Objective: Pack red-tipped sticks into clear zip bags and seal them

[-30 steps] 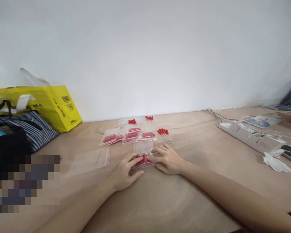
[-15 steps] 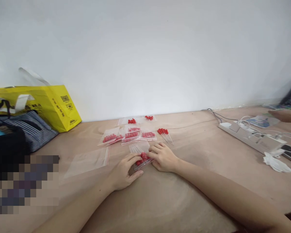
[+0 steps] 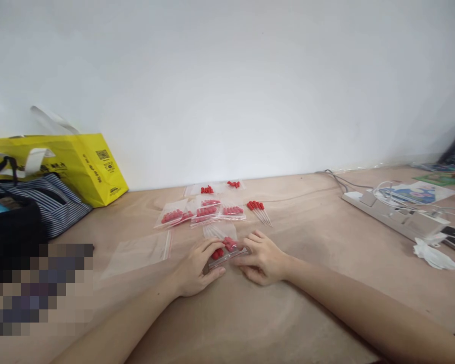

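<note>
R hand (image 3: 265, 258) has drawn back a touch since prev frame, fingers bent at a zip bag (image 3: 226, 255) of red-topped pcs (image 3: 230, 244) on table (image 3: 220, 318) (grip unclear), L hand (image 3: 193, 268) w/ thumb & fingers parted at its left, apparently mid-sealing, next likely needing firm press.

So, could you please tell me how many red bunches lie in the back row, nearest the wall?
2: the left bunch and, slightly farther back, the right bunch. Single pieces within each may be hidden.
</note>
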`<state>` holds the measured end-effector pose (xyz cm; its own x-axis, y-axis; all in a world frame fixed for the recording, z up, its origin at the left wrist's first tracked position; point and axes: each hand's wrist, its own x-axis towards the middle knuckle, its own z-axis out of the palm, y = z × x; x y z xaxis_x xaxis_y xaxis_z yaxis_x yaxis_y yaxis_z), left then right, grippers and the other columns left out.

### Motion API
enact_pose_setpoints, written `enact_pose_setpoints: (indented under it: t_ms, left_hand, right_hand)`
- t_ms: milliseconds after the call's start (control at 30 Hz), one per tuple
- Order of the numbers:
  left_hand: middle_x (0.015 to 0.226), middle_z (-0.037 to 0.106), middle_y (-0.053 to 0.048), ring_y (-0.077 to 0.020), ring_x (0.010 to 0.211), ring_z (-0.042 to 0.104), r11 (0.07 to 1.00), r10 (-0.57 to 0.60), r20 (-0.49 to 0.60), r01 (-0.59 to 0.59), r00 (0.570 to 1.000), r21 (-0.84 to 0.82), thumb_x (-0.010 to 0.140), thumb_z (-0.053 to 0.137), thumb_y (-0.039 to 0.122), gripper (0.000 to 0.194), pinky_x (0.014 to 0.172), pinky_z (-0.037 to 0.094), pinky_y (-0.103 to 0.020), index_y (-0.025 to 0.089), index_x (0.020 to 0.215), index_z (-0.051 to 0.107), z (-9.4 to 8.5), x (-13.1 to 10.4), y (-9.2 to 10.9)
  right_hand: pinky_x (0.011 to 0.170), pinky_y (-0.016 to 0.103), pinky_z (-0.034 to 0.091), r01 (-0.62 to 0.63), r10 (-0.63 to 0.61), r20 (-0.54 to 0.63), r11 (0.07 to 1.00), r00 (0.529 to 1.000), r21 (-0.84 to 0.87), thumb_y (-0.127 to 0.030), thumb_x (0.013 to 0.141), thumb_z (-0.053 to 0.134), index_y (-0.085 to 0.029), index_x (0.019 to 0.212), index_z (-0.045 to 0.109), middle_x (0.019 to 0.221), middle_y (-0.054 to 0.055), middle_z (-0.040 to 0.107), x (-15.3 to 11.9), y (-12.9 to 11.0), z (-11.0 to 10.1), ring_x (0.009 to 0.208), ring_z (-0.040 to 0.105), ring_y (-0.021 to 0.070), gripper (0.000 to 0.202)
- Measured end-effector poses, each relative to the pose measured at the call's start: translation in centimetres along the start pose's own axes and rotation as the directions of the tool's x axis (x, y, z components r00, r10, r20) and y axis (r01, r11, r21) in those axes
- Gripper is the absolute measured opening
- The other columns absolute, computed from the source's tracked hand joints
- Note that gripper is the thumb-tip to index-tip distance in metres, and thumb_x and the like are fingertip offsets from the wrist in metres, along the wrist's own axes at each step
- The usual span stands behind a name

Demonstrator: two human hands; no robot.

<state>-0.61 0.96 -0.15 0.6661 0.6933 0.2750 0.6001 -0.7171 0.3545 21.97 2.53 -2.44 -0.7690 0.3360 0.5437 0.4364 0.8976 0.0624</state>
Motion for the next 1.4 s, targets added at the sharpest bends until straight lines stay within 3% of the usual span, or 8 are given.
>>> enact_pose_setpoints:
  t_ms: [167, 367, 633, 833, 933, 1100, 1267, 1400]
  left_hand:
    - [0.122, 0.045, -0.007, -0.0231, 0.109, 0.045, 1.000, -0.003, 0.000, 0.003, 1.000, -0.025, 0.078, 0.053, 0.025, 0.043, 0.091, 0.039, -0.039, 0.023, 0.118, 0.040, 0.0, 0.0, 0.2]
    - [0.125, 0.043, -0.009, -0.0233, 0.112, 0.044, 1.000, -0.014, -0.005, 0.014, 1.000, -0.020, 0.078, 0.053, 0.027, 0.046, 0.093, 0.039, -0.039, 0.022, 0.122, 0.038, 0.1, -0.1, 0.1]
    - [0.135, 0.032, -0.010, -0.0260, 0.119, 0.036, 0.995, -0.078, 0.045, 0.076, 0.996, 0.058, 0.079, 0.051, 0.031, 0.054, 0.095, 0.036, -0.042, 0.023, 0.129, 0.031, 0.3, -0.3, -0.2]
    - [0.132, 0.035, -0.011, -0.0275, 0.119, 0.036, 0.991, -0.016, -0.003, 0.017, 1.000, 0.131, 0.077, 0.055, 0.031, 0.054, 0.094, 0.037, -0.045, 0.023, 0.127, 0.035, 0.3, -0.3, -0.4]
    - [0.120, 0.048, -0.011, -0.0255, 0.111, 0.045, 0.977, 0.134, -0.090, -0.116, 0.987, 0.177, 0.076, 0.057, 0.032, 0.046, 0.091, 0.041, -0.041, 0.021, 0.119, 0.044, 0.0, -0.7, -1.0]
    - [0.094, 0.063, -0.007, -0.0189, 0.089, 0.060, 0.874, 0.390, -0.118, -0.326, 0.913, 0.360, 0.082, 0.048, 0.022, 0.024, 0.078, 0.051, -0.031, 0.021, 0.105, 0.055, -0.6, -1.7, -1.9]
    - [0.086, 0.065, -0.006, -0.0153, 0.074, 0.063, 0.846, 0.430, -0.154, -0.338, 0.890, 0.412, 0.084, 0.043, 0.020, 0.021, 0.063, 0.054, -0.025, 0.019, 0.099, 0.058, -0.3, -1.8, -2.1]
    - [0.085, 0.066, -0.007, -0.0161, 0.071, 0.064, 0.839, 0.428, -0.148, -0.331, 0.891, 0.431, 0.083, 0.046, 0.026, 0.019, 0.060, 0.054, -0.025, 0.018, 0.094, 0.060, -0.2, -1.8, -2.3]
  right_hand:
    - [0.077, 0.037, 0.030, -0.039, 0.039, -0.004, 0.997, 0.999, -0.067, -0.036, 0.078, 0.046, -0.023, 0.090, 0.061, 0.108, 0.007, 0.052, -0.2, -0.7, -0.5, 0.089, 0.044, 0.0193, 0.023]
    - [0.086, 0.041, 0.028, -0.155, 0.156, 0.011, 0.985, 0.988, -0.078, -0.049, 0.076, 0.046, -0.017, 0.095, 0.059, 0.120, 0.010, 0.047, 0.0, -1.2, -0.4, 0.104, 0.039, 0.0233, 0.039]
    - [0.086, 0.042, 0.028, -0.242, 0.239, 0.068, 0.970, 0.969, 0.036, -0.047, 0.076, 0.048, -0.024, 0.103, 0.057, 0.120, 0.009, 0.045, 0.3, -1.4, -0.5, 0.105, 0.037, 0.0240, 0.036]
    - [0.081, 0.036, 0.032, -0.157, 0.157, 0.009, 0.985, 0.988, 0.076, -0.029, 0.074, 0.052, -0.019, 0.090, 0.057, 0.107, 0.008, 0.053, -0.4, -0.5, -0.7, 0.095, 0.044, 0.0189, 0.019]
    - [0.076, 0.033, 0.033, -0.117, 0.117, -0.027, 0.993, 0.993, 0.007, -0.018, 0.073, 0.050, -0.017, 0.092, 0.054, 0.092, 0.006, 0.058, -0.8, 0.6, -0.7, 0.085, 0.047, 0.0161, 0.019]
    - [0.073, 0.032, 0.032, 0.041, -0.061, -0.114, 0.985, 0.992, -0.168, -0.019, 0.081, 0.045, -0.019, 0.099, 0.054, 0.073, 0.002, 0.059, -0.6, 2.1, -0.1, 0.076, 0.047, 0.0138, 0.020]
    - [0.066, 0.031, 0.031, 0.192, -0.231, -0.100, 0.935, 0.968, -0.299, -0.018, 0.084, 0.041, -0.016, 0.084, 0.058, 0.064, 0.001, 0.055, 0.6, 2.1, 0.8, 0.067, 0.045, 0.0122, 0.017]
    - [0.062, 0.030, 0.029, 0.213, -0.260, -0.104, 0.921, 0.960, -0.327, -0.013, 0.084, 0.039, -0.015, 0.071, 0.057, 0.057, 0.001, 0.050, 1.0, 1.8, 1.0, 0.063, 0.043, 0.0122, 0.023]
